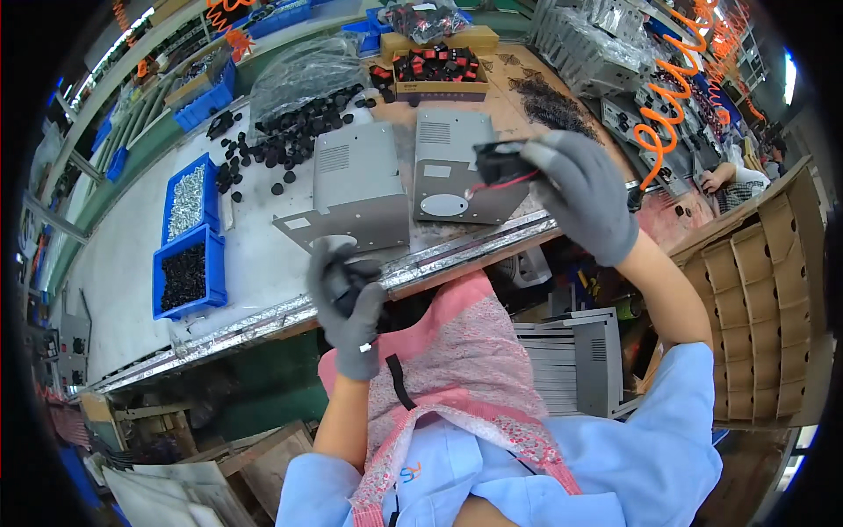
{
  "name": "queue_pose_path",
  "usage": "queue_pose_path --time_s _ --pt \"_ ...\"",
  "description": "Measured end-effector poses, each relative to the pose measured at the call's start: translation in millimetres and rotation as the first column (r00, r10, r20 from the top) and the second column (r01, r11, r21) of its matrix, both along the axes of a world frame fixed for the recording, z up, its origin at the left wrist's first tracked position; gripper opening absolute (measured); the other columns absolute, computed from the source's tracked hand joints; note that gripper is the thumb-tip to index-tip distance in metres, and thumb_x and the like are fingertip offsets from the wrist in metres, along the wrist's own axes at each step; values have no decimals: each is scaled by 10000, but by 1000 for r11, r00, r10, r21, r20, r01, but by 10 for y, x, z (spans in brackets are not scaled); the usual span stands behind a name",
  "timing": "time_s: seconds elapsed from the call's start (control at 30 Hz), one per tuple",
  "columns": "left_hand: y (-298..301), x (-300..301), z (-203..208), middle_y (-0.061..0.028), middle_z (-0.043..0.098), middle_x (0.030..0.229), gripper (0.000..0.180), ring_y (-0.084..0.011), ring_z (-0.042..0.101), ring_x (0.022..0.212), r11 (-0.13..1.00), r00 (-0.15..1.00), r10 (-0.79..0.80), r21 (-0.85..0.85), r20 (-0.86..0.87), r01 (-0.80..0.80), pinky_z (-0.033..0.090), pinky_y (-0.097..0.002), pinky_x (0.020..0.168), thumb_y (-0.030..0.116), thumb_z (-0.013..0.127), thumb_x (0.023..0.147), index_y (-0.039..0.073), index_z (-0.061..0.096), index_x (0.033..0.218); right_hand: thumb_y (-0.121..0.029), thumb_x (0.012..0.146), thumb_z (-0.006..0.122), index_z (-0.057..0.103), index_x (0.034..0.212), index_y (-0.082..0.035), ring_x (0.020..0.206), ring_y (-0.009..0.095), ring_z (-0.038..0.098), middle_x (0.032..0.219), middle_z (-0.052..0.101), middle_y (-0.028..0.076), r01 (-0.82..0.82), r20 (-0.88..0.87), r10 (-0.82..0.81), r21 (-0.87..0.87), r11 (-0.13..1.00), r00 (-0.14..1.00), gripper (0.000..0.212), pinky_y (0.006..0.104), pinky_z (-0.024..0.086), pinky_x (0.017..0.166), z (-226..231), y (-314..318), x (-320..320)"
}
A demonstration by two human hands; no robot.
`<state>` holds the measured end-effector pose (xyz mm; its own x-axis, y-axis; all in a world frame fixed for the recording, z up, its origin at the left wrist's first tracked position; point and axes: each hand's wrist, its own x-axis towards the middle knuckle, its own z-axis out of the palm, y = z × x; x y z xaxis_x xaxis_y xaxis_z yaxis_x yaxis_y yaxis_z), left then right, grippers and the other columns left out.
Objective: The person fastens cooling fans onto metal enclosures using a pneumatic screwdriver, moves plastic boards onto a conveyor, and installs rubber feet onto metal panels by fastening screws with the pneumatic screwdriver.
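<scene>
My right hand (584,189), in a grey glove, grips a small black cooling fan (502,162) by its edge, with a thin red wire trailing from it. The fan is above a bent grey sheet-metal panel (465,180) with a vent grille and a round hole. Lower and nearer to me, my left hand (347,307), also gloved, is closed around a dark part (353,283), too blurred to tell its kind. Just beyond that hand stands a second grey metal panel (362,171) of similar shape.
Two blue bins (219,263) of silver and black screws sit at the left. Black round caps (279,156) lie scattered beyond the panels, near a carton (443,90) of black-and-red parts. An orange coiled hose (663,119) hangs at right. Another person's hand (716,178) shows at far right.
</scene>
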<state>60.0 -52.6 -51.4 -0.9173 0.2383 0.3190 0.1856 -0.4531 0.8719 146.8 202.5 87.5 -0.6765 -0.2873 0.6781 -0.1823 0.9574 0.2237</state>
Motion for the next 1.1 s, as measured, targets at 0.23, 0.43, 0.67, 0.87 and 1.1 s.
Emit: queue_pose_path --time_s 0.23,0.43,0.67,0.87,1.1 --pt "-234 -490 -106 -101 439 1154 725 -162 534 902 991 974 71 -127 213 -44 497 -289 739 113 634 764 60 250 1377 -80 650 643 540 974 -95 913 270 551 947 554 78 30 136 -33 27 999 990 340 339 453 798 -171 244 -400" --pt "-157 -267 -32 -63 532 907 806 -107 550 638 985 969 -34 -158 246 75 438 -206 487 98 623 737 70 175 1407 -72 657 644 563 992 -75 897 295 559 958 581 96 142 578 -155 69 987 801 345 367 453 762 -89 493 -685" --pt "-425 -437 -142 -172 494 1189 800 -218 643 740 933 868 -359 125 343 337 564 -331 585 90 593 726 62 183 1412 -200 732 618 618 1029 -80 872 225 597 970 640 105 386 962 0 -109 916 272 320 330 458 763 -72 429 -1133" --pt "-638 -161 5 -233 446 1266 672 -319 629 882 904 866 -380 328 326 273 547 -457 749 467 502 853 65 321 1359 -116 740 616 594 1061 -23 890 175 579 985 635 84 333 962 123 -203 921 246 335 311 445 814 -473 500 -1279" --pt "-491 -94 464 -257 475 1208 714 -391 501 1077 666 648 -648 711 401 225 382 -507 962 558 410 859 19 351 1322 60 780 535 589 988 10 840 111 570 910 605 40 104 550 350 -632 768 759 220 254 472 751 23 182 -999"
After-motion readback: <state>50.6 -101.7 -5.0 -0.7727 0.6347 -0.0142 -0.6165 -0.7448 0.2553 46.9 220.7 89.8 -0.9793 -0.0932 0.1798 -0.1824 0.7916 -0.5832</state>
